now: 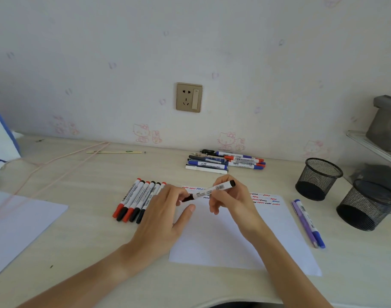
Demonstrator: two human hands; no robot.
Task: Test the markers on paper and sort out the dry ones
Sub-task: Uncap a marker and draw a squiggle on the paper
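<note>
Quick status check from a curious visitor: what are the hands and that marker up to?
Right hand grips black marker over paper. Left hand pinches its cap end. Squiggles on top edge. Nothing in the way.

Pale wooden desk (pixel 83 230) against cartoon-printed wallpaper (pixel 101 52) with gold socket (pixel 189 97).

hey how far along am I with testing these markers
Done: red, blue and black squiggles cross the top of the paper, with six markers rowed at its left. In hand: right hand holds a black marker, left hand at its cap. Left: the pile by the wall looks untested.
</note>
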